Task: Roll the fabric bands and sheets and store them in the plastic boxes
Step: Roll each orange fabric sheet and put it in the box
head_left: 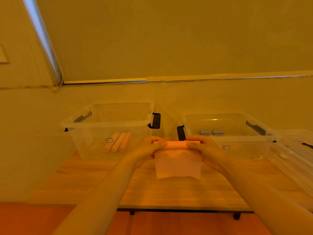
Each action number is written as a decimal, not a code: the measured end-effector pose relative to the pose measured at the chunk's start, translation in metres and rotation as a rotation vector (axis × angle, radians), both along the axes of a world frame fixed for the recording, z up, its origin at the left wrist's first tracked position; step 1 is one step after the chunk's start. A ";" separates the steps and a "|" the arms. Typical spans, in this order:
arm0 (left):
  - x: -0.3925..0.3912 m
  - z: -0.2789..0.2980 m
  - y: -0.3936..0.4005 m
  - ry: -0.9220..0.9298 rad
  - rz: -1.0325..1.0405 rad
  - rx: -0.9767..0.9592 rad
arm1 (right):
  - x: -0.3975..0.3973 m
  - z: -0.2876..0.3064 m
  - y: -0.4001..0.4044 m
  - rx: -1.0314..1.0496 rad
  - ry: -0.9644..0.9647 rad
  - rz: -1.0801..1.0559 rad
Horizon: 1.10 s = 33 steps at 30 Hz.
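**Sheet half rolled above the table**

Head view: the left hand [149,146] and right hand [201,146] each curled their fingers round an end of the pink fabric sheet [177,164], its rolled part held between them, the loose end hanging over the wooden table [169,192]. Three pink rolls [118,141] lay in the left plastic box [105,123]; two grey rolls [211,132] lay in the right plastic box [237,138].

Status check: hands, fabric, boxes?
Left hand and right hand grip pink sheet, half rolled, tail hanging. Left box: three pink rolls. Right box: two grey rolls. Nothing blocking.
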<state>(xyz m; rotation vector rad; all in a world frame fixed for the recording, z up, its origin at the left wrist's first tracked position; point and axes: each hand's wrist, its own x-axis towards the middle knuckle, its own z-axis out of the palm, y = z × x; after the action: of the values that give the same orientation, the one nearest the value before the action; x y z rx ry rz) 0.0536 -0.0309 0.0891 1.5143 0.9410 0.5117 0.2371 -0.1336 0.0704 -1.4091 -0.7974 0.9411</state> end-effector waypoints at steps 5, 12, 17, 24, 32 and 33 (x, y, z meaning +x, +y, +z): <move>-0.001 -0.002 0.000 -0.051 -0.003 0.063 | -0.003 0.001 0.000 -0.194 0.074 0.063; 0.000 -0.001 -0.005 -0.145 -0.010 -0.038 | 0.001 -0.001 -0.002 -0.125 -0.028 0.040; -0.001 -0.001 -0.005 -0.142 -0.025 -0.086 | 0.004 0.000 0.000 -0.063 -0.062 0.013; -0.003 -0.006 0.001 -0.119 -0.005 0.014 | 0.001 0.002 0.002 -0.187 0.150 0.042; -0.003 -0.004 0.000 -0.099 -0.023 -0.110 | 0.006 -0.004 0.002 -0.082 0.009 0.032; -0.004 -0.005 0.000 -0.083 -0.022 -0.102 | 0.006 -0.005 0.003 -0.076 0.009 0.033</move>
<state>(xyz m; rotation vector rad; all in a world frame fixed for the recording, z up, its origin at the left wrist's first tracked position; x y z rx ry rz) 0.0500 -0.0304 0.0842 1.4002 0.8721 0.4993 0.2432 -0.1309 0.0657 -1.4606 -0.7874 1.0111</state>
